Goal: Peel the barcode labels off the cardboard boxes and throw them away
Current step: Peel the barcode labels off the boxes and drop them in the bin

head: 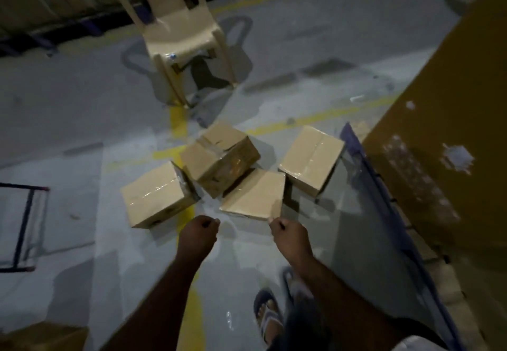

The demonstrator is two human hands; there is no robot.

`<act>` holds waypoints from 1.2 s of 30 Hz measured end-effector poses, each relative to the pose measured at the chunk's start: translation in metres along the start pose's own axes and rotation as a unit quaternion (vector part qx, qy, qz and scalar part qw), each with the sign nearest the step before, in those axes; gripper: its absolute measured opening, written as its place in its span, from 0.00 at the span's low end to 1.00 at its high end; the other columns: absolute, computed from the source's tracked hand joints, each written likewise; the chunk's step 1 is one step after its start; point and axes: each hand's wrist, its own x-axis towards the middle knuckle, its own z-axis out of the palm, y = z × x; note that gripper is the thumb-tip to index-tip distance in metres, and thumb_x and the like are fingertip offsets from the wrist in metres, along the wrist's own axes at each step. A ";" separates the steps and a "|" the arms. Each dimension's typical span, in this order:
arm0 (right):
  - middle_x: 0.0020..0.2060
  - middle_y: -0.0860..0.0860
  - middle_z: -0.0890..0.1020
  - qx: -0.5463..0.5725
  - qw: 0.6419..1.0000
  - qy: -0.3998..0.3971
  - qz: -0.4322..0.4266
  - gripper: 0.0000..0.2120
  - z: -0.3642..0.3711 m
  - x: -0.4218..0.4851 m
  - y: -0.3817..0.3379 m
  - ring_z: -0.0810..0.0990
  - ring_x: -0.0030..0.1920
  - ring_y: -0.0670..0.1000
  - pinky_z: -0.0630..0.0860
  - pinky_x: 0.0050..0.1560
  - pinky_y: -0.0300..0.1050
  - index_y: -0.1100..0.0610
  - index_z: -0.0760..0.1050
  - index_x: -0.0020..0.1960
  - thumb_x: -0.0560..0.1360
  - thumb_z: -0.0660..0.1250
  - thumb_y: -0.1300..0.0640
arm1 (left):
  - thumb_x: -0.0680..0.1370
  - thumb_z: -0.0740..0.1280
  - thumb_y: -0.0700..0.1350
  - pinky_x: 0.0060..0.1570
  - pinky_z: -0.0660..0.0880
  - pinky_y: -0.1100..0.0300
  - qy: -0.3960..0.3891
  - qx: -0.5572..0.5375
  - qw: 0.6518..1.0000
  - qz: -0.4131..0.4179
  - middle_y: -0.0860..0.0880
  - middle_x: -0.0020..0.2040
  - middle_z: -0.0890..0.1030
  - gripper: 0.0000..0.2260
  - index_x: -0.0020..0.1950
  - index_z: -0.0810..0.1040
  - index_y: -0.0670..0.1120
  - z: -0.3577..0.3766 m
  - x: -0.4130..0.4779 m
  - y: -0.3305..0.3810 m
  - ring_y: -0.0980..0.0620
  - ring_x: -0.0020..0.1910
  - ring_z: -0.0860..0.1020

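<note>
Several taped cardboard boxes lie on the grey floor ahead of me: a left box (156,194), a tilted middle box (219,158) leaning on the others, a near box (253,194) and a right box (312,158). A label edge shows on the left box's right side (183,182). My left hand (201,231) hangs curled just short of the boxes, nothing seen in it. My right hand (288,231) is curled at the near box's front right corner; whether it grips the corner or a label is unclear.
A beige plastic chair (186,35) stands beyond the boxes. A large brown carton wall (444,131) with torn label patches and a blue frame (384,199) close off the right. A dark metal frame (24,224) sits left. Another carton corner (41,337) is bottom left.
</note>
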 end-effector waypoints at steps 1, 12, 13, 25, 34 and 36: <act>0.28 0.51 0.76 -0.003 1.000 -0.002 -0.009 0.20 0.002 0.018 -0.015 0.75 0.33 0.51 0.69 0.37 0.44 0.57 0.71 0.33 0.79 0.63 0.47 | 0.77 0.69 0.50 0.40 0.77 0.50 0.003 -0.016 1.000 -0.007 0.47 0.33 0.82 0.11 0.37 0.79 0.47 -0.008 0.013 0.005 0.45 0.35 0.81; 0.41 0.53 0.80 -0.162 0.982 -0.056 -0.079 0.10 0.059 0.300 -0.098 0.80 0.47 0.56 0.68 0.44 0.41 0.57 0.81 0.47 0.79 0.66 0.52 | 0.78 0.68 0.45 0.39 0.73 0.55 0.043 -0.153 0.973 -0.169 0.46 0.35 0.78 0.11 0.36 0.78 0.45 -0.006 0.238 0.012 0.47 0.34 0.76; 0.41 0.51 0.80 -0.175 0.979 -0.060 -0.090 0.10 0.067 0.322 -0.103 0.80 0.47 0.56 0.68 0.44 0.41 0.57 0.81 0.47 0.78 0.66 0.52 | 0.78 0.68 0.46 0.40 0.73 0.55 0.048 -0.163 0.969 -0.181 0.46 0.35 0.77 0.10 0.37 0.78 0.46 -0.001 0.259 0.007 0.48 0.35 0.76; 0.65 0.63 0.72 -0.295 0.942 -0.102 -0.124 0.30 0.156 0.488 -0.106 0.75 0.64 0.62 0.71 0.64 0.47 0.60 0.71 0.70 0.73 0.72 0.48 | 0.80 0.67 0.45 0.29 0.72 0.66 0.021 -0.349 0.890 -0.291 0.49 0.46 0.77 0.04 0.51 0.77 0.45 0.047 0.388 -0.019 0.54 0.40 0.75; 0.48 0.49 0.85 -0.097 0.983 -0.133 -0.074 0.09 0.079 0.376 -0.136 0.83 0.51 0.51 0.80 0.55 0.52 0.49 0.82 0.52 0.75 0.71 0.47 | 0.68 0.71 0.53 0.67 0.71 0.46 0.181 -0.099 0.978 0.031 0.46 0.64 0.78 0.19 0.59 0.80 0.51 -0.019 0.292 0.076 0.44 0.63 0.75; 0.52 0.48 0.84 -0.062 0.986 -0.150 -0.029 0.23 0.056 0.328 -0.137 0.83 0.53 0.52 0.80 0.55 0.56 0.47 0.80 0.57 0.68 0.72 0.34 | 0.71 0.69 0.52 0.69 0.66 0.47 0.178 -0.037 0.981 0.070 0.48 0.73 0.71 0.17 0.60 0.79 0.53 -0.030 0.249 0.102 0.43 0.69 0.68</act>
